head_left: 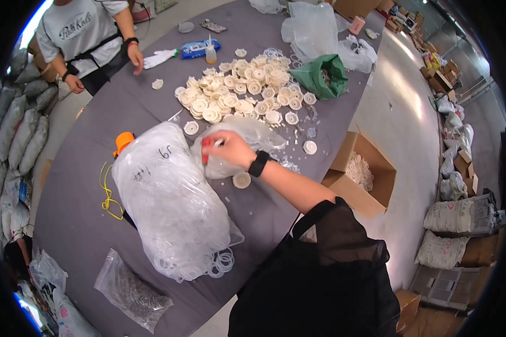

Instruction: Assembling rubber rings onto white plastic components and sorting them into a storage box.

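Note:
My right hand (230, 149), with red covers on its fingertips and a black wristband, reaches in over a clear plastic bag (256, 133) in the middle of the table. Its fingers are pinched together; a bit of white shows between them, too small to name. Left of it lies a big clear bag (166, 196) of translucent rings, some spilling from its near end. Just below the hand rests a round cream plastic part (242, 180). Beyond is a heap of similar scalloped cream parts (236, 87). My left hand is out of view.
A green sack (323, 78) and clear bags (309, 33) lie at the far right. A cardboard box (371, 182) of pale parts stands beside the grey table (78, 185). Tiny clear pieces are scattered near the heap. Another person (87, 39) stands at the far left.

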A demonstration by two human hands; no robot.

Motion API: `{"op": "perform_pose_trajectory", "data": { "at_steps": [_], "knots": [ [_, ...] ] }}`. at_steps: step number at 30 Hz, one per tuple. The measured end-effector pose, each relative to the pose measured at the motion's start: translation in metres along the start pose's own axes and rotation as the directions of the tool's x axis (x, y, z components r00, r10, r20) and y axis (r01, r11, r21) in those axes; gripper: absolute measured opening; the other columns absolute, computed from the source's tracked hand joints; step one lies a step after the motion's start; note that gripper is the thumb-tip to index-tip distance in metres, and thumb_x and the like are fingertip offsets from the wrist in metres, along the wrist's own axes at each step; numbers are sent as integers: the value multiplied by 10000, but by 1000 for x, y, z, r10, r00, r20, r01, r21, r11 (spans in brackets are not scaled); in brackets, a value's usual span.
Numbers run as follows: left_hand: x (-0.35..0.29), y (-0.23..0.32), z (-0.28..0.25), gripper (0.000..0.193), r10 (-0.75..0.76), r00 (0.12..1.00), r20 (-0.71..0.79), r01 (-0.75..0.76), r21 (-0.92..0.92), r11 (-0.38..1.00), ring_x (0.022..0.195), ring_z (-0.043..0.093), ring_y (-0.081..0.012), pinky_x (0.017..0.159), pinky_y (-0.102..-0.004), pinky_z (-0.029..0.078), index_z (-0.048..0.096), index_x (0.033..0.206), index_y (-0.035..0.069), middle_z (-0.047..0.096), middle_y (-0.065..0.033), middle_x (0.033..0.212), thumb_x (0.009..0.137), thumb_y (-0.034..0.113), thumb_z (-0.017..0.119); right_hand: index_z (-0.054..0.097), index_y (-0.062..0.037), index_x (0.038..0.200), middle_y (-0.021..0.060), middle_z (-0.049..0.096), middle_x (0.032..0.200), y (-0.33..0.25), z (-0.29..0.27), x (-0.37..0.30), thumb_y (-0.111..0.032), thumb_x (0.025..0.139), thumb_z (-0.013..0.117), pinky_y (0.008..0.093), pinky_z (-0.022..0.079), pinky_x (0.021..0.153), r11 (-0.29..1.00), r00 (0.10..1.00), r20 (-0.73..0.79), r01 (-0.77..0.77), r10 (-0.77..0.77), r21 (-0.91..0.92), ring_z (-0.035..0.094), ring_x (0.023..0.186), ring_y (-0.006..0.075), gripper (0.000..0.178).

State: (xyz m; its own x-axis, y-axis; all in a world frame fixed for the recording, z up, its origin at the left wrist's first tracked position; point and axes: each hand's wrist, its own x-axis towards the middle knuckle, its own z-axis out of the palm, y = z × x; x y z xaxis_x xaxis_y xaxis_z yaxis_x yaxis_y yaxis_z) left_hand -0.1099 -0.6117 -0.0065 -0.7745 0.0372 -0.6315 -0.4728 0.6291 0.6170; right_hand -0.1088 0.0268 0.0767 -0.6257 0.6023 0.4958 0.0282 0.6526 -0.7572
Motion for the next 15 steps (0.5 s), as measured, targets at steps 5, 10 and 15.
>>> {"op": "perform_pose_trajectory", "data": {
  "at_steps": [5,10,15],
  "knots": [
    [18,-2,29,243,67,997,-44,-71,-93,993,633,507,-152,552,-279,425,523,891,-17,544,-76,743,696,123,565,545,-83,807,-36,513,633,-14,6,60,-218,749,598,173,238,356,498,776,239,-575,584,649,339,414,21,156],
    [47,16,48,255,132,985,-111,-148,-158,976,638,510,-154,556,-282,426,521,895,-19,545,-77,747,692,126,570,533,-112,791,-17,537,631,14,69,91,-213,775,548,186,201,325,189,621,348,-633,702,750,250,356,36,104],
    [62,24,43,266,139,976,-168,-166,-159,973,643,513,-157,559,-284,428,519,900,-22,547,-79,751,688,129,575,504,-129,738,-3,550,598,26,115,114,-246,778,556,180,201,333,-37,471,345,-548,812,836,250,354,36,134]
  ]
}}
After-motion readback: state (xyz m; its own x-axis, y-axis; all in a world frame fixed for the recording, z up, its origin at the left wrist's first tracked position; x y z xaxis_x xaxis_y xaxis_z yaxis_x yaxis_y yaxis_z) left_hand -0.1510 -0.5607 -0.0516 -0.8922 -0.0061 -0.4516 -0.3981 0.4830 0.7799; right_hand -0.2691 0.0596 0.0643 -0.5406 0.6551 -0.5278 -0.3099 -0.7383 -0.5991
